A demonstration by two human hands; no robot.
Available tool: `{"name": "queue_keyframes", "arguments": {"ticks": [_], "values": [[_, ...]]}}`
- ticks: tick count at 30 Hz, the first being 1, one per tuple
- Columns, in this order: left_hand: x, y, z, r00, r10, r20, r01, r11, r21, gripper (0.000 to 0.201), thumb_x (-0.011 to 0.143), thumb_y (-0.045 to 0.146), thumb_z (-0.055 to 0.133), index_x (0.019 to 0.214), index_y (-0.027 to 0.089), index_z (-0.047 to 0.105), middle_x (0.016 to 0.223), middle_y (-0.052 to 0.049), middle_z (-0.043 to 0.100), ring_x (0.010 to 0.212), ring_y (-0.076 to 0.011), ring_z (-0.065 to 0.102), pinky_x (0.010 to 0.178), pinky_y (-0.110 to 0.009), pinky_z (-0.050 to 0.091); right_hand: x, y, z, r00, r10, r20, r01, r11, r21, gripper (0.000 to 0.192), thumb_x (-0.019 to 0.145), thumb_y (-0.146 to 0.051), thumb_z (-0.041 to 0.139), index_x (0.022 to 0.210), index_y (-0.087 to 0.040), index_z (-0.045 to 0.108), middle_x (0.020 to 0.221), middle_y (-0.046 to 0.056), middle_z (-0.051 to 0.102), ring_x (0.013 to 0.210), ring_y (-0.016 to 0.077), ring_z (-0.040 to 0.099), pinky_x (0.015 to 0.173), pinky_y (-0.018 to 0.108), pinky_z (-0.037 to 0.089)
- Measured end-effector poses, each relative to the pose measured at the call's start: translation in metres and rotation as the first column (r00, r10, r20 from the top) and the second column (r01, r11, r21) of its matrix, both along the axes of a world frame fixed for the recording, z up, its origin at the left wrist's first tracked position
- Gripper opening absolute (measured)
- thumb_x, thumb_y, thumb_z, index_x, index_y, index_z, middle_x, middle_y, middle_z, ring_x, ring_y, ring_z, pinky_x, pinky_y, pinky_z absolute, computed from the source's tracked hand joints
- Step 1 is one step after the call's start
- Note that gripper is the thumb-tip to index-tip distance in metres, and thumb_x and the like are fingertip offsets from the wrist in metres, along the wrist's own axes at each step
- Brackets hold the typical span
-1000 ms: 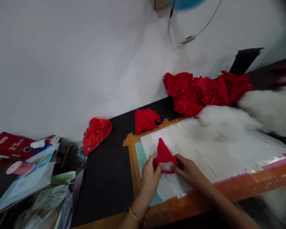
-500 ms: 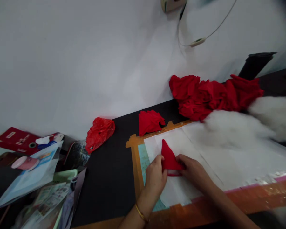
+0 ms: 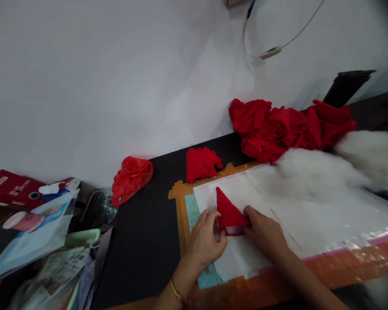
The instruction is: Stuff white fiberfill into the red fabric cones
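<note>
Red cone (image 3: 229, 212) lower and flatter now, both hands' fingers (image 3: 213, 215) pinched on it.

The red cone (image 3: 229, 212) now lies flatter on the white paper (image 3: 245, 258), its tip leaning up-left; the white stuffing seen at its open end a second ago no longer shows; the left hand (image 3: 206, 241) has slid lower, fingers at the cone's bottom edge; the right hand (image 3: 265, 232) presses its right corner.
</note>
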State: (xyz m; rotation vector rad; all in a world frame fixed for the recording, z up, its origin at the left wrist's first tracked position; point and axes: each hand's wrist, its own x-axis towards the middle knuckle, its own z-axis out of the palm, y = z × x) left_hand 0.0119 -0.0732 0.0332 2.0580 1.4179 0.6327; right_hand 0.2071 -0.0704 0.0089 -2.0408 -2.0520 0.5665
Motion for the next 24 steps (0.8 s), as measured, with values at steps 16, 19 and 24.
{"name": "queue_keyframes", "arguments": {"ticks": [16, 19, 24], "values": [[0.038, 0.031, -0.020, 0.893, -0.027, -0.450, 0.125, 0.974, 0.190, 0.026, 0.089, 0.006, 0.039, 0.101, 0.015, 0.060, 0.115, -0.012, 0.057, 0.106, -0.0267, 0.053, 0.089, -0.041, 0.050, -0.008, 0.013, -0.013, 0.994, 0.109, -0.022, -0.107, 0.991, 0.082, 0.032, 0.087, -0.006, 0.043, 0.116, -0.015, 0.054, 0.111, 0.011, 0.063, 0.092, 0.0228, 0.066, 0.065, 0.028, 0.043], [0.031, 0.030, -0.027, 0.916, -0.068, -0.395, 0.201, 0.932, 0.303, 0.032, 0.089, 0.004, 0.038, 0.111, 0.013, 0.059, 0.128, -0.014, 0.054, 0.120, -0.0272, 0.047, 0.102, -0.045, 0.044, -0.008, 0.013, -0.010, 0.988, 0.152, 0.034, -0.154, 0.985, 0.071, 0.050, 0.086, -0.003, 0.041, 0.133, -0.019, 0.047, 0.115, 0.010, 0.062, 0.093, 0.0223, 0.066, 0.061, 0.027, 0.040], [0.028, 0.045, -0.029, 0.921, -0.272, -0.279, 0.336, 0.918, 0.212, 0.039, 0.080, 0.003, 0.044, 0.116, 0.009, 0.057, 0.128, -0.018, 0.058, 0.129, -0.0294, 0.046, 0.111, -0.047, 0.038, -0.010, 0.012, -0.008, 0.985, 0.164, 0.059, -0.166, 0.985, 0.048, 0.049, 0.088, -0.009, 0.042, 0.135, -0.017, 0.048, 0.112, 0.011, 0.059, 0.092, 0.0250, 0.066, 0.059, 0.028, 0.041]]}}
